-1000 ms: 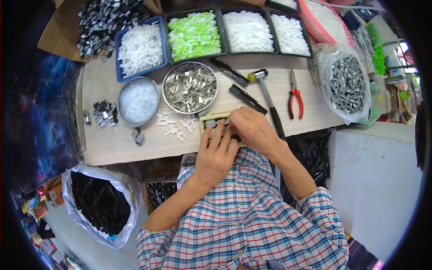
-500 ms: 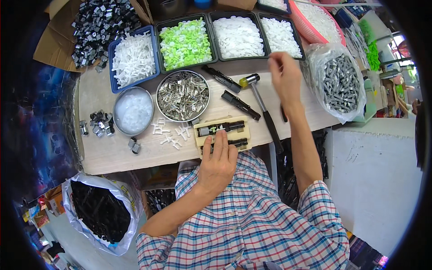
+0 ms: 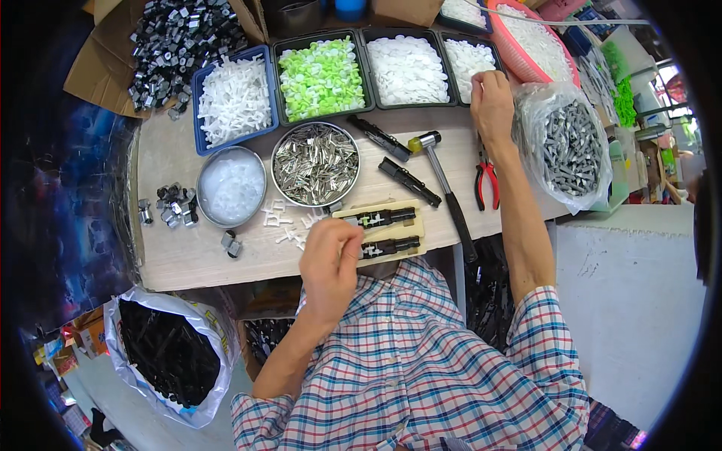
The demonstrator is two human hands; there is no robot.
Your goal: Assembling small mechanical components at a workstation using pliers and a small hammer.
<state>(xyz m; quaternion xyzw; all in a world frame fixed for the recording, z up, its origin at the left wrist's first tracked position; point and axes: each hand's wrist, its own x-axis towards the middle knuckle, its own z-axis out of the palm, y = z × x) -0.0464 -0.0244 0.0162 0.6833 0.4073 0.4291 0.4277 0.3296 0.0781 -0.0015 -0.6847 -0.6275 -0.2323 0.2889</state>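
My left hand (image 3: pixel 329 259) rests on the left end of a pale wooden jig (image 3: pixel 418 225) at the table's front edge, fingers curled; whether they pinch a small part I cannot tell. Two black elongated parts (image 3: pixel 387 232) lie in the jig. My right hand (image 3: pixel 491 101) is stretched far back, fingers down at the near edge of a dark tray of white plastic pieces (image 3: pixel 468 56). What it grips is hidden.
Trays of white pieces (image 3: pixel 235 98), green pieces (image 3: pixel 321 75) and white discs (image 3: pixel 407 68) line the back. A round bowl of metal pins (image 3: pixel 314 162), a white-filled bowl (image 3: pixel 230 186), a hammer (image 3: pixel 445 192), red pliers (image 3: pixel 486 182) and a bag of grey screws (image 3: pixel 568 146) surround the jig.
My right hand left the jig and reached back and right to the white-piece tray. My left hand stayed at the jig's left end.
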